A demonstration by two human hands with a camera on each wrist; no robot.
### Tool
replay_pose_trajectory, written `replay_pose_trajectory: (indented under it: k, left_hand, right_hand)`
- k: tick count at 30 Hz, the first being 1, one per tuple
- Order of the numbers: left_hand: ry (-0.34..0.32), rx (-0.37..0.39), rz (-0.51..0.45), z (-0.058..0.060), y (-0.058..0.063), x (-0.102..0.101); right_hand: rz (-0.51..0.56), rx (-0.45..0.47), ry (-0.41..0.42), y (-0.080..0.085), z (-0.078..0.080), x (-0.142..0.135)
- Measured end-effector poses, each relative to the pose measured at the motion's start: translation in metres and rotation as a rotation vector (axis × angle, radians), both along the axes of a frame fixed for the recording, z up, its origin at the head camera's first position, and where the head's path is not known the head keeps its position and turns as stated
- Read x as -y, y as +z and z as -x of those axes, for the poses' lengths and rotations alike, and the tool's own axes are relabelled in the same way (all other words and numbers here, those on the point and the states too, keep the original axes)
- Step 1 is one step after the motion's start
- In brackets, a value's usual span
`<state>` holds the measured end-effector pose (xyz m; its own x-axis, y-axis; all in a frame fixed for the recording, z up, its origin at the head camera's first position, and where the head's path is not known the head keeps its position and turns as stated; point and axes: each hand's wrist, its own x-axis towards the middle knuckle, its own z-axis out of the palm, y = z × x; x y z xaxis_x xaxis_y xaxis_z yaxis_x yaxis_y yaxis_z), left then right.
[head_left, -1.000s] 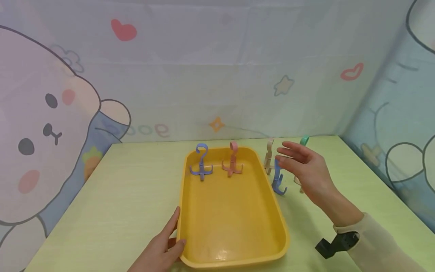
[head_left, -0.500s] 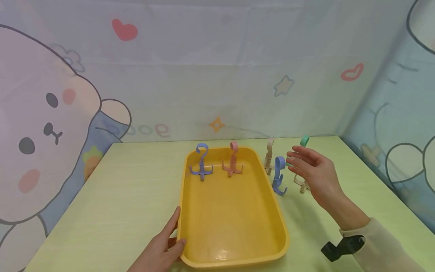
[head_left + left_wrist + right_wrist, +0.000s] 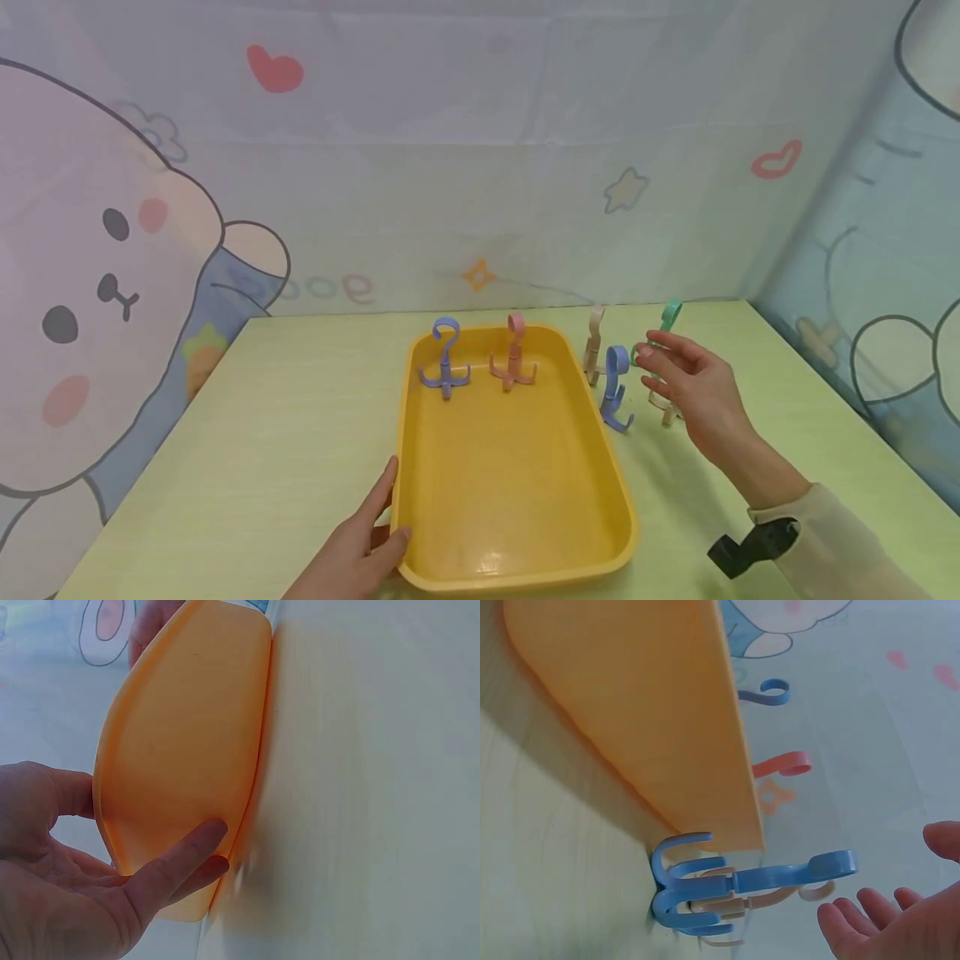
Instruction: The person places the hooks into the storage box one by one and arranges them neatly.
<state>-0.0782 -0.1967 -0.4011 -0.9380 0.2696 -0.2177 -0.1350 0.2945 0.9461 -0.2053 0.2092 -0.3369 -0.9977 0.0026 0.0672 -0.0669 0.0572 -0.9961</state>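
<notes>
My left hand (image 3: 358,546) holds the near left side of a yellow plastic tray (image 3: 510,483), its thumb over the rim and its fingers against the outer wall (image 3: 180,750). My right hand (image 3: 697,392) hovers right of the tray with relaxed fingers and nothing between them. Just left of it stands a blue rotating hook (image 3: 613,392) with several upturned prongs, also in the right wrist view. A green hook (image 3: 670,315) and a cream hook (image 3: 667,408) are partly hidden behind that hand. A beige hook (image 3: 592,350) stands by the tray's far right corner.
Inside the tray's far end stand a blue-violet hook (image 3: 446,367) and a pink hook (image 3: 514,358). A pale green tabletop (image 3: 300,400) lies beneath. Cartoon-printed cloth (image 3: 420,167) rises behind and at both sides.
My right hand has moved right and slightly down, away from the standing blue hook, whose top now shows fully. My left hand and the tray have stayed in place.
</notes>
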Motion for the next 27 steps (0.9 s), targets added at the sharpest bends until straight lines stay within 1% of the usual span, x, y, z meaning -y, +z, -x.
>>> replay_pose_trajectory:
  k: [7, 14, 20, 27]
  left_hand:
    - [0.027, 0.015, 0.040, 0.001, -0.001, -0.002]
    - [0.042, 0.025, 0.039, 0.001, 0.000, -0.004]
    - [0.030, 0.025, 0.004, 0.000, 0.000, -0.003]
    - [0.026, 0.024, 0.001, 0.001, -0.001, -0.002]
  right_hand:
    - [-0.124, 0.046, 0.017, -0.012, 0.009, 0.003]
    - [-0.243, 0.075, 0.033, -0.020, 0.016, 0.012]
    - [-0.279, 0.117, 0.027, -0.025, 0.023, 0.019]
    - [-0.305, 0.139, 0.015, -0.030, 0.031, 0.026]
